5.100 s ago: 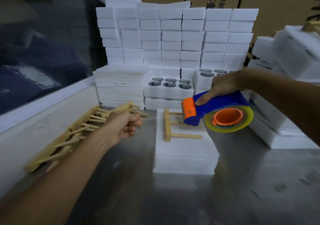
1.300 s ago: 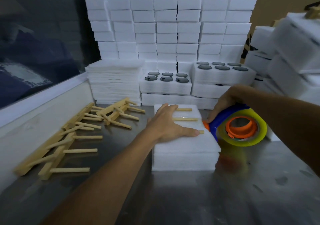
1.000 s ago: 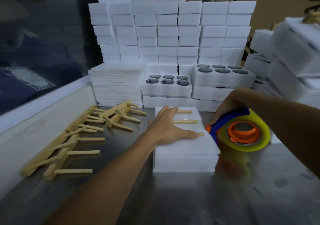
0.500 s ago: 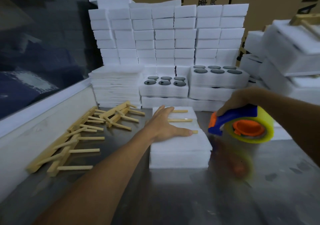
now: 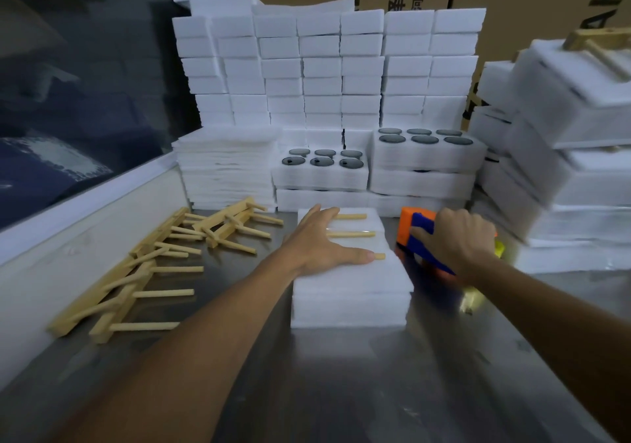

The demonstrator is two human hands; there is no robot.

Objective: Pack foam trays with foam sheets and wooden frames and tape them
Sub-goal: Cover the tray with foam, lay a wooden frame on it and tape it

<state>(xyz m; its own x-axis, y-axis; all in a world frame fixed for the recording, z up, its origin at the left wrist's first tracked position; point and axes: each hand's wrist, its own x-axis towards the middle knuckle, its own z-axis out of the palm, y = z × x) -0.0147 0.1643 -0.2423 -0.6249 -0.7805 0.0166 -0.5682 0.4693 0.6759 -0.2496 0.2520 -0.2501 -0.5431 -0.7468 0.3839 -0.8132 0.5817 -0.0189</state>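
A white foam pack [image 5: 351,292] lies on the metal table [image 5: 341,391] at centre, with a wooden frame [image 5: 355,234] on top; three of its prongs show. My left hand [image 5: 321,241] lies flat on the frame and foam, fingers straight, pressing down. My right hand [image 5: 454,238] grips the blue handle of a tape dispenser [image 5: 415,231] with an orange head, low beside the pack's right side. The yellow tape roll is mostly hidden behind my hand.
Loose wooden frames [image 5: 146,265] lie scattered at the left. A foam sheet stack [image 5: 225,166] and foam trays with dark round discs [image 5: 321,169] stand behind. Foam blocks [image 5: 324,67] form a back wall. Packed foam stacks [image 5: 563,156] crowd the right.
My right hand has lowered the tape dispenser to the table beside the pack's right side and turned it so the orange head points away. My left hand stays pressed on the frame.
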